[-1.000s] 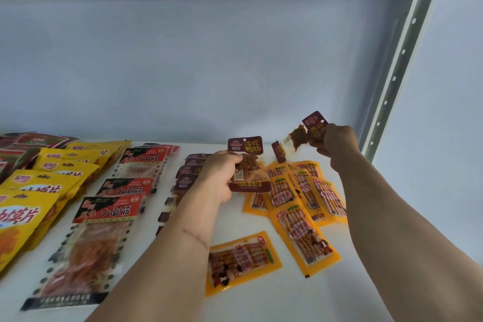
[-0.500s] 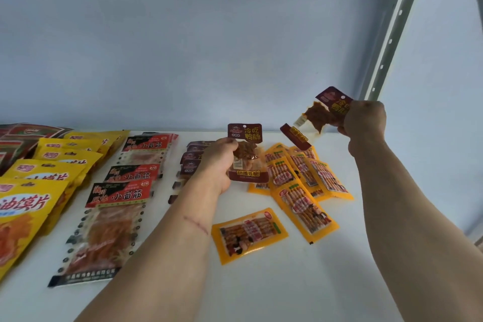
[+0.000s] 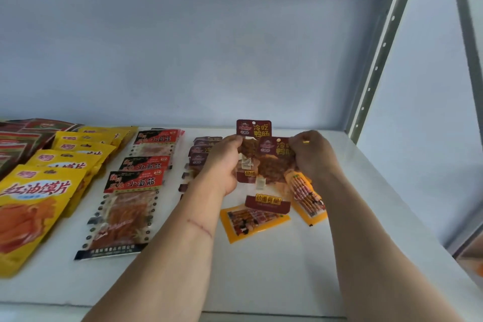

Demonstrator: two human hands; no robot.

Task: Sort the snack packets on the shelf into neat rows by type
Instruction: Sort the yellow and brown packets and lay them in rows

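Observation:
My left hand (image 3: 224,165) grips a maroon duck-snack packet (image 3: 254,129) upright above the white shelf (image 3: 261,269). My right hand (image 3: 312,154) pinches a second maroon packet (image 3: 273,165) by its top right corner and holds it against the front of the first, overlapping it. A row of the same maroon packets (image 3: 201,150) lies behind my left hand. Under the held packets, orange sausage packets lie loose: one flat in front (image 3: 254,219), another (image 3: 308,197) below my right wrist.
Red-and-black packets (image 3: 130,206) form a row left of centre. Yellow packets (image 3: 34,206) lie in a row further left, and dark red ones (image 3: 18,138) sit at the far left. A perforated metal upright (image 3: 376,68) stands at the right rear.
My right hand has brought its maroon packet down and left from head height until it meets the packet in my left hand. The view has tilted slightly.

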